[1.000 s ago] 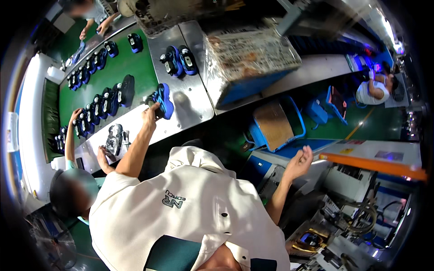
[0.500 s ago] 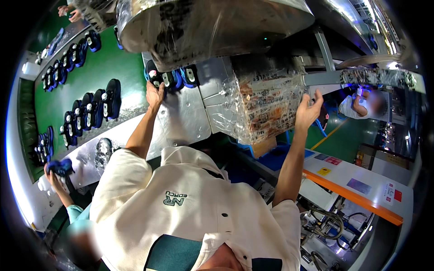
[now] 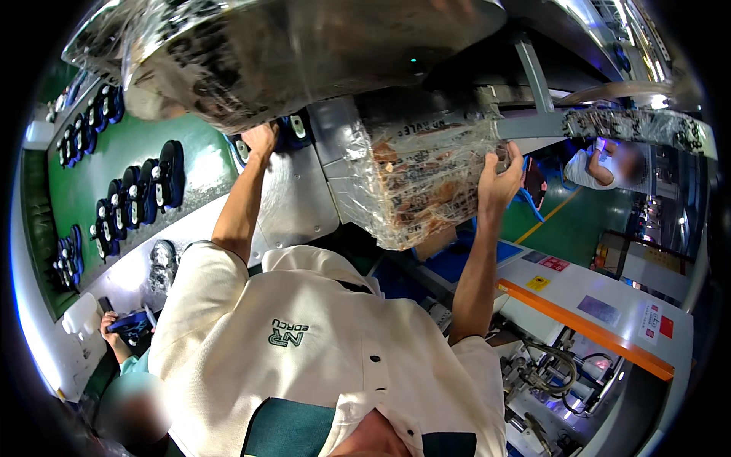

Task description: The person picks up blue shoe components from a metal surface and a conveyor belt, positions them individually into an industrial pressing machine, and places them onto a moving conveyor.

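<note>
My left hand reaches under the edge of a plastic-wrapped metal hood. Its fingers curl over one of the dark blue and black shoes on the metal plate; the fingertips are partly hidden. Another shoe sits just right of the hand, its far end under the hood. My right hand is raised beside the right edge of a box-shaped part wrapped in printed clear film. Its fingers are apart and hold nothing; whether they touch the film I cannot tell.
A green conveyor belt on the left carries rows of shoes. At lower left a co-worker's hand holds a blue shoe. A white machine with an orange edge stands at right. Another person sits farther off.
The view has shifted, with the hood now covering more of the shoes by my left hand. My left hand sits farther under the hood's edge. The co-worker's shoe has moved right and down.
</note>
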`<state>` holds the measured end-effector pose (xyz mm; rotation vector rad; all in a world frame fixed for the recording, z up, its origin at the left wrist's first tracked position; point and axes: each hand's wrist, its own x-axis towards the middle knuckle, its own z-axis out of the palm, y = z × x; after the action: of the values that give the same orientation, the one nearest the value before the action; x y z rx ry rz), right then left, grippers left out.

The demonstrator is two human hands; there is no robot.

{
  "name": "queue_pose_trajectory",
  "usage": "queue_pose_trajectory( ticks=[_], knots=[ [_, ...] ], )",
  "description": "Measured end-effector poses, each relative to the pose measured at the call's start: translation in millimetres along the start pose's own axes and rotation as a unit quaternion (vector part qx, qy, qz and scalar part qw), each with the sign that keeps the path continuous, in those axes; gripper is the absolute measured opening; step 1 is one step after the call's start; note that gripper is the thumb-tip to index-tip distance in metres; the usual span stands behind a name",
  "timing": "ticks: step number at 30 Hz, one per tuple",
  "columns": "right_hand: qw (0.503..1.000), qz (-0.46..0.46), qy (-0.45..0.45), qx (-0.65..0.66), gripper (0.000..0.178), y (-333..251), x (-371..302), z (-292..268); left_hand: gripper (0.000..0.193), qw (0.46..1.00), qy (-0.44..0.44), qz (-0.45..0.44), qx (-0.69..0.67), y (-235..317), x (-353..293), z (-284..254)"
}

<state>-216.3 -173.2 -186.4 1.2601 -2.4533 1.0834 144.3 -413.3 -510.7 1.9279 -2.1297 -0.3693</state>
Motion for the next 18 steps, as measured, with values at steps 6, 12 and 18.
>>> queue_pose_trajectory(
  ticks=[6, 12, 18],
  knots=[
    [0.999, 0.035, 0.003, 0.034, 0.050, -8, -6, -5, 0.040, 0.996, -0.077, 0.021, 0.030, -3, 32, -31],
    [1.000, 0.009, -0.024, 0.009, 0.050, -17, -3, -13, 0.031, 0.996, -0.024, -0.007, 0.089, 14, 27, -47],
    [0.999, -0.029, -0.023, 0.012, 0.051, -4, -3, -14, 0.023, 0.990, -0.052, -0.009, 0.131, 48, 27, -41]
  ],
)
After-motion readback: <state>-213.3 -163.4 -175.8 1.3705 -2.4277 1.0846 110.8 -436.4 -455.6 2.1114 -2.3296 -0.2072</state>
